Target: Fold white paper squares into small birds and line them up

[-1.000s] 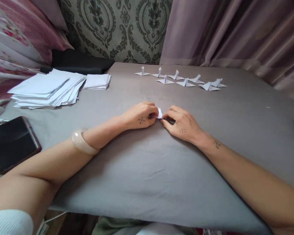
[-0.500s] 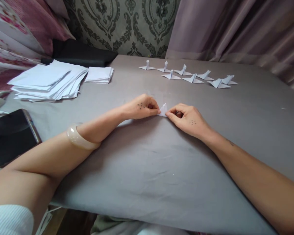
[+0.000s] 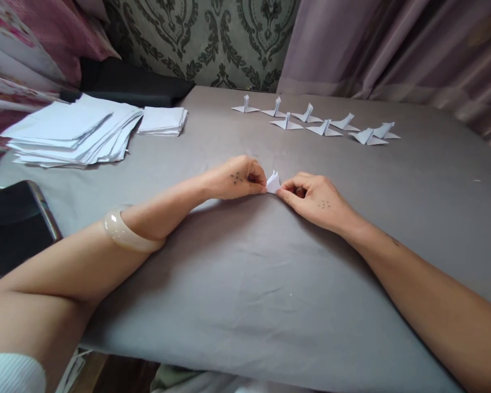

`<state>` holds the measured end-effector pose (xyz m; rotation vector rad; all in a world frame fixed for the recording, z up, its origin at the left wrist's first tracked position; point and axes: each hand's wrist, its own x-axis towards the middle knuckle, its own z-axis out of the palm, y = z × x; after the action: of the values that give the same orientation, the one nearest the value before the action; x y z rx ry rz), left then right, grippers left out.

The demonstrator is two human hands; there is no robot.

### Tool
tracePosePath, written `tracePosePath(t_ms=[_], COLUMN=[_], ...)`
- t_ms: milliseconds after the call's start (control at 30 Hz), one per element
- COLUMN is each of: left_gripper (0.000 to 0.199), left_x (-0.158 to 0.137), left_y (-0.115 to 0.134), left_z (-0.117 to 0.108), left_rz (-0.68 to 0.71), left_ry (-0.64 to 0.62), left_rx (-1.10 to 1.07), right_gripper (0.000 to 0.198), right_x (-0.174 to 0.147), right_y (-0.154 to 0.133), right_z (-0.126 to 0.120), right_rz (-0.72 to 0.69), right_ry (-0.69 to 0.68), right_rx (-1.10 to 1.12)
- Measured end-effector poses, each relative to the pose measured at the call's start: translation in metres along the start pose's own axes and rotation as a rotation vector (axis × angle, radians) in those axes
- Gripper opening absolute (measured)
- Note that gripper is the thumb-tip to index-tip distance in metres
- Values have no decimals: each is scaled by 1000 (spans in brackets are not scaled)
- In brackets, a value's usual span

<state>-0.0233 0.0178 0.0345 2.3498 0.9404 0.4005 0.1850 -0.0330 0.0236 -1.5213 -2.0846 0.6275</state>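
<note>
A small piece of folded white paper stands between my two hands, over the middle of the table. My left hand pinches its left corner between thumb and fingers. On the other side, my right hand grips the right corner the same way. Two narrow points stick up at the top of the paper. My fingertips cover both lower corners. Farther back stand several folded white paper figures with flat, spread wings and upright middles, set in two uneven rows.
At the left lies a large stack of white paper sheets, with a smaller stack beside it. Behind them is a black cloth-like item. A dark phone rests near my left forearm. Grey cloth covers the table.
Both hands keep their pinch on the folded paper, which now shows a little more upright with its two points clearer. The view has shifted slightly.
</note>
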Motion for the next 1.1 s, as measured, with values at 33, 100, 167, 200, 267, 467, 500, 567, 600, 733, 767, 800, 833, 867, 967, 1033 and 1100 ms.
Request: tracePosePath(t_ms=[33,100,167,200,267,467,500,567,600,733,767,800,833,867,967,1033,1100], left_gripper=[21,21,21,20,19,16,16,17,17,19,20,20,20,20,16,14,12], left_x=[0,0,0,0,0,1,1,2,2,2,2,1,1,1,1,1,2], left_y=[0,0,0,0,1,5,6,6,6,4,4,4,4,4,6,7,8], left_z=[0,1,2,2,3,2,2,1,1,-1,-2,-2,-2,-3,-3,-3,-3], left_rz=[-13,-36,-43,-43,-47,-86,-95,-110,-117,-149,-158,-165,-173,-183,-215,-228,-227], left_ry=[1,10,24,32,43,41,38,29,21,-40,-57,-72,-80,-82,-71,-69,-67], left_rx=[3,10,13,13,8,-10,-14,-21,-24,-35,-41,-48,-54,-59,-66,-73,-80], right_gripper=[21,23,24,24,23,24,24,25,25,26,27,27,27,27,26,26,25], right_x=[0,1,2,2,3,7,7,8,9,10,11,11,11,11,11,11,11], right_y=[-1,-2,-3,-3,-4,-4,-3,-3,-3,-2,-2,-2,-2,-2,-2,-2,-2], right_z=[0,0,0,0,0,-2,-3,-4,-4,-5,-6,-6,-5,-5,-5,-5,-5], right_rz=[13,41,60,65,68,92,106,134,144,155,156,157,157,158,158,157,153], right_ry=[-2,6,18,21,18,-20,-27,-34,-37,-61,-67,-72,-75,-77,-72,-67,-63], right_rx=[-8,-29,-46,-53,-61,-48,-44,-41,-43,-50,-50,-51,-52,-54,-66,-68,-65])
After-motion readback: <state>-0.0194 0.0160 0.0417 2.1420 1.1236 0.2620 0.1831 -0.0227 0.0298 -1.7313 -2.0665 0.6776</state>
